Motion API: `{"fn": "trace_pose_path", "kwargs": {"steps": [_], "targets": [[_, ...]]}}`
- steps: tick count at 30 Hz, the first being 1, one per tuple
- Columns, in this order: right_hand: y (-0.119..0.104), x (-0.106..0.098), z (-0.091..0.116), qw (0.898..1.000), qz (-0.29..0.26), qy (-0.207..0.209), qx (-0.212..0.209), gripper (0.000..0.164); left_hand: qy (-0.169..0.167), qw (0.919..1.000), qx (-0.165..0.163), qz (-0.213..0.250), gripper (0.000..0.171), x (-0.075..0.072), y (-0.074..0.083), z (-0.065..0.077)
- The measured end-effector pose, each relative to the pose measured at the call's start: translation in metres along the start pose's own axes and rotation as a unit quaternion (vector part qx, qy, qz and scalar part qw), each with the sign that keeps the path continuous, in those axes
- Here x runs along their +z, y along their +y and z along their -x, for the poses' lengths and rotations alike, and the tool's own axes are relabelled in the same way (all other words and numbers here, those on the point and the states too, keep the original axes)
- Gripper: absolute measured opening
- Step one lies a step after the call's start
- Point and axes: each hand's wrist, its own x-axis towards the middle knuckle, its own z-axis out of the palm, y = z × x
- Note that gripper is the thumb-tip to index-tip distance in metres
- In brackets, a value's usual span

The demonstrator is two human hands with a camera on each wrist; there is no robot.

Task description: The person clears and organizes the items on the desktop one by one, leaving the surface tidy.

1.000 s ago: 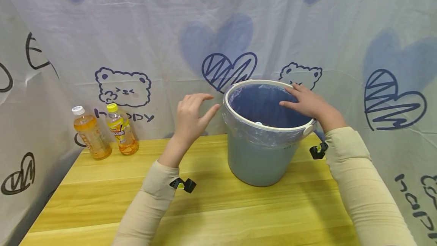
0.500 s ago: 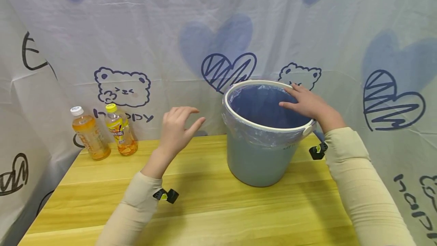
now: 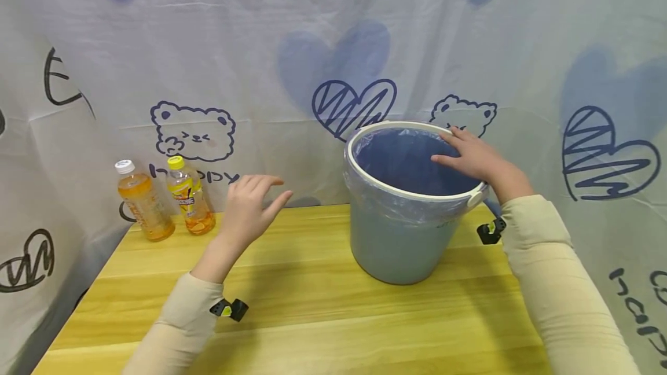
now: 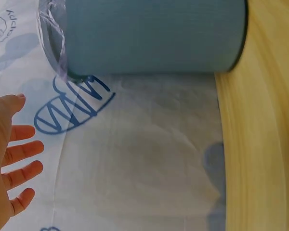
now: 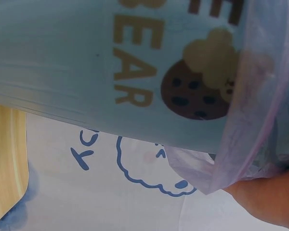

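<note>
A blue-grey trash bin point(image 3: 401, 250) stands upright on the wooden table, with a clear plastic bag point(image 3: 398, 207) lining it and folded outward under a white rim ring point(image 3: 365, 171). My right hand point(image 3: 476, 158) rests over the ring's right side, thumb above the opening; some of its fingers are hidden. In the right wrist view the bag point(image 5: 260, 110) partly covers that hand point(image 5: 274, 202). My left hand point(image 3: 250, 213) is raised above the table, fingers loosely bent and holding nothing. It is between the bin and a yellow-capped bottle point(image 3: 193, 204), touching neither.
A white-capped bottle point(image 3: 146, 207) of orange drink stands beside the yellow-capped one at the table's back left. The wooden table point(image 3: 312, 311) meets a hanging white cloth point(image 3: 234, 45) printed with hearts and bears behind and at both sides.
My left hand has moved left and slightly down, away from the bin and toward the bottles. The right hand stays on the bin's rim. The bin and bottles have not moved on the table.
</note>
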Motion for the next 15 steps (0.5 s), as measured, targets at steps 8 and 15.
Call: {"fn": "trace_pose_path", "kwargs": {"steps": [8,15], "targets": [[0.001,-0.001,0.001,1.0,0.003,-0.001,-0.001,0.08,-0.027,0.9981,-0.017,-0.053,0.033,-0.01,-0.021,0.017],[0.001,-0.001,0.001,1.0,0.004,-0.003,0.004,0.081,-0.037,0.9943,-0.039,-0.092,0.035,-0.023,-0.042,0.028]]}}
